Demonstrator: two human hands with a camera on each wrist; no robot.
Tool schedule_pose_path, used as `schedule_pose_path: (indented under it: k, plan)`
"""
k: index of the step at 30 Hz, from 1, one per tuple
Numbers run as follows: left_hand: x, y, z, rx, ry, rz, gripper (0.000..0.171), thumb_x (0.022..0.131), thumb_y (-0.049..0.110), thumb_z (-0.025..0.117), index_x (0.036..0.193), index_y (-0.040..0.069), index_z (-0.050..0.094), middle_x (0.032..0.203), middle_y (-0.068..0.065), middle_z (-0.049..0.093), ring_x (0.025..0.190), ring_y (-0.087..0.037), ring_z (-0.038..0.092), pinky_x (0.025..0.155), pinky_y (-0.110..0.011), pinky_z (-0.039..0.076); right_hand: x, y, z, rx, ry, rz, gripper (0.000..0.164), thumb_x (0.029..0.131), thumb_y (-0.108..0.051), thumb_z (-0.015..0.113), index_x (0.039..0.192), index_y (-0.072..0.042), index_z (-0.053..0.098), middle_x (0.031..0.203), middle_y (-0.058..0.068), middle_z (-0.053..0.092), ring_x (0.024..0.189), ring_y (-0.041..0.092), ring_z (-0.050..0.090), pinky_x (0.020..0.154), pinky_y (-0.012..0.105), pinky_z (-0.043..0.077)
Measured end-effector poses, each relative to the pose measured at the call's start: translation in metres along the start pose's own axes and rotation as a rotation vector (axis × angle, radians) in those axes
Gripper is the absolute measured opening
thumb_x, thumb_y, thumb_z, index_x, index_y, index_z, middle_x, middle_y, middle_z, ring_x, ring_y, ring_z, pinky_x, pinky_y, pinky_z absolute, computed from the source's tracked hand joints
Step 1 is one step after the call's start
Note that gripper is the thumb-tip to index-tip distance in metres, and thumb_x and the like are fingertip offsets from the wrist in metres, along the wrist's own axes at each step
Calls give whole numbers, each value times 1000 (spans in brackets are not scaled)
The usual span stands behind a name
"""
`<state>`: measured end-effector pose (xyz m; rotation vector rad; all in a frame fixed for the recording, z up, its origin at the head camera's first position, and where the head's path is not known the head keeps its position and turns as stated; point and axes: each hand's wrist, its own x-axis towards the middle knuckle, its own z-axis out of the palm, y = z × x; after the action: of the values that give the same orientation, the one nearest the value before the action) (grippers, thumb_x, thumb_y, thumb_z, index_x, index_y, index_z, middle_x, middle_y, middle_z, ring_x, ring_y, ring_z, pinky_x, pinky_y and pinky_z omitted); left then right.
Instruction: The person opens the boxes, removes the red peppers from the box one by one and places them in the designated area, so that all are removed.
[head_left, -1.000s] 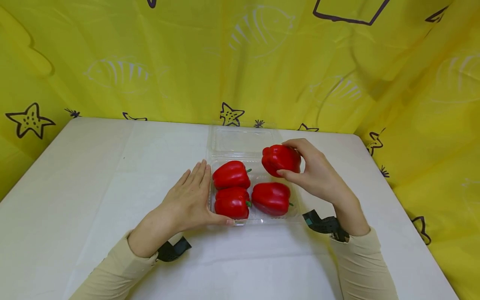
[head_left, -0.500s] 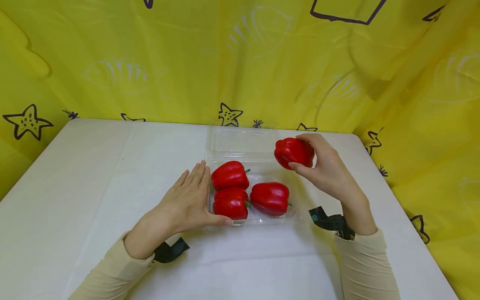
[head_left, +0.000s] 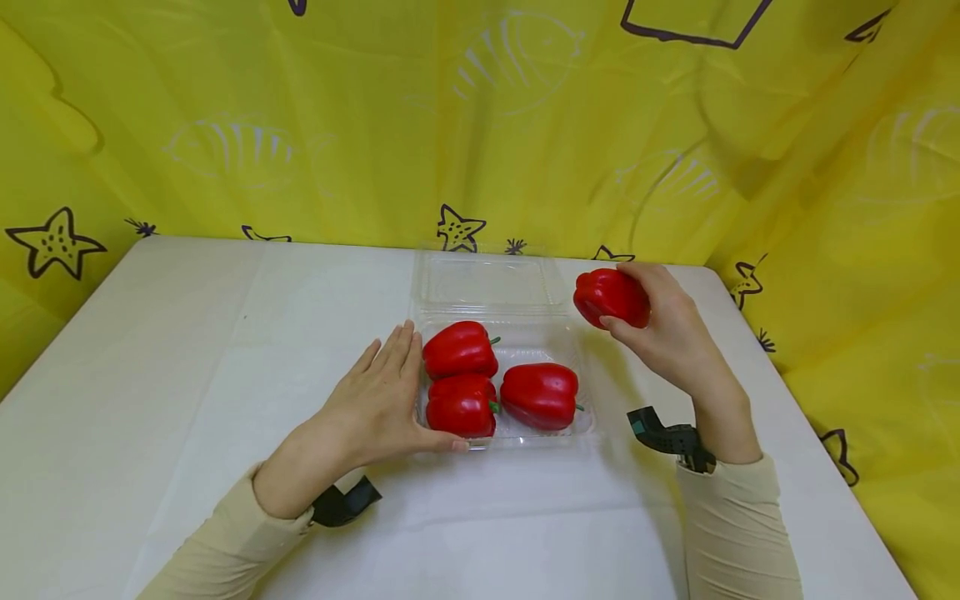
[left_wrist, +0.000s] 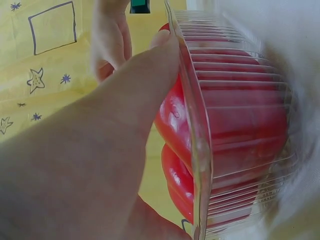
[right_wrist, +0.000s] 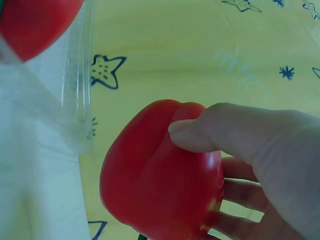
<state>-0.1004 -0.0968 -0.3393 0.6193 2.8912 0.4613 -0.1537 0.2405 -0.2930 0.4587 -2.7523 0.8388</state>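
Observation:
My right hand grips a red bell pepper in the air, off the right back corner of a clear plastic clamshell box. In the right wrist view the thumb lies across the held bell pepper, with the other fingers behind it. Three more red bell peppers sit in the box: one at the back left, one at the front left and one at the front right. My left hand rests along the box's left side, fingers straight, thumb on the front rim.
The box's lid lies folded back toward the far edge of the white table. Behind and to the right hangs a yellow curtain with sea-creature drawings. A dark strap sits on the right wrist.
My right hand has carried its bell pepper up and to the right, from over the back right of the box to beyond its edge. The left hand stays in place.

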Motion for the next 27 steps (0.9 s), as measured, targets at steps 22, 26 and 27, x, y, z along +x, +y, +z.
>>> schedule_pose_path:
  k: [22, 26, 27]
  plan:
    - [-1, -4, -9, 38, -43, 4, 134, 66, 82, 68, 154, -8, 20, 164, -24, 15, 153, -38, 15, 124, -55, 16, 8, 24, 9, -57, -103, 112, 68, 85, -1, 71, 144, 8, 39, 145, 29, 42, 128, 48, 38, 95, 66, 49]
    - [-1, -6, -10, 45, -38, 11, 133, 67, 80, 69, 153, -9, 21, 163, -25, 17, 153, -38, 17, 124, -55, 17, 9, 29, 13, -66, -108, 108, 67, 83, 2, 72, 142, 10, 40, 143, 31, 42, 128, 49, 38, 96, 66, 48]
    - [-1, -6, -10, 44, -38, 12, 133, 67, 80, 69, 153, -9, 21, 163, -25, 17, 153, -38, 17, 124, -55, 16, 9, 31, 14, -70, -106, 102, 66, 83, 2, 71, 141, 11, 40, 143, 32, 43, 127, 49, 39, 97, 66, 48]
